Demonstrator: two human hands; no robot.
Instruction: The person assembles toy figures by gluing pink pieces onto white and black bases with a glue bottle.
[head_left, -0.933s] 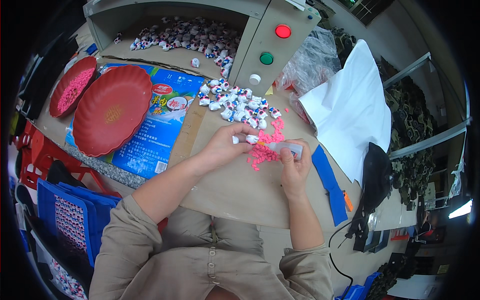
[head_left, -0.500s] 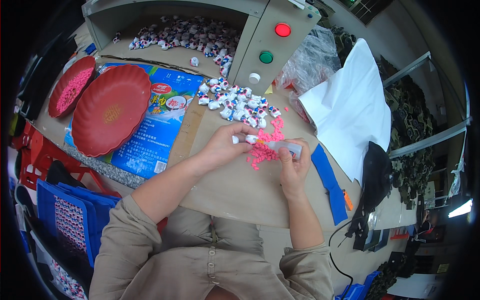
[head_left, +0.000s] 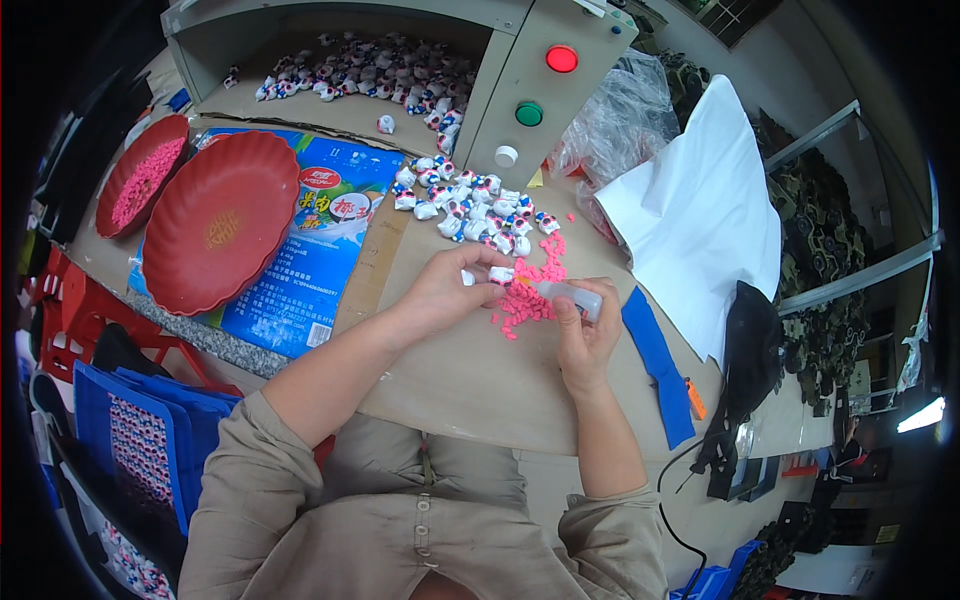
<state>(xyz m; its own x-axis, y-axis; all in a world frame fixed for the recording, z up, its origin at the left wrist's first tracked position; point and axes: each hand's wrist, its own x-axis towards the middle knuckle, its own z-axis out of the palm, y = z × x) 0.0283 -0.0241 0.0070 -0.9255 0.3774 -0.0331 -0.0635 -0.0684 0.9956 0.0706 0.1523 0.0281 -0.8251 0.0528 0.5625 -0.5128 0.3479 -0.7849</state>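
Observation:
Between its fingertips my left hand (head_left: pixel 455 285) pinches a small white figurine piece (head_left: pixel 501 274); a second white piece (head_left: pixel 468 277) shows between its fingers. My right hand (head_left: pixel 587 345) is closed around a translucent glue bottle (head_left: pixel 572 297), which lies nearly level with its thin orange-yellow tip pointing left at the figurine piece. I cannot tell whether the tip touches it. Under and beyond the hands lies a loose pile of small pink pieces (head_left: pixel 525 305). Just past that sits a cluster of white, blue and pink figurine pieces (head_left: pixel 470 205).
A grey metal cabinet (head_left: pixel 510 120) with red and green buttons stands at the back, many figurine pieces inside. At left, a red scalloped dish (head_left: pixel 220 225) and another dish (head_left: pixel 170 130) holding pink pieces rest by blue printed cardboard (head_left: pixel 345 180). A blue strip (head_left: pixel 655 365) and white sheet (head_left: pixel 700 220) lie right.
Both hands keep nearly the same place and hold. The figurine piece in my left fingers has shifted or turned very slightly by the bottle tip.

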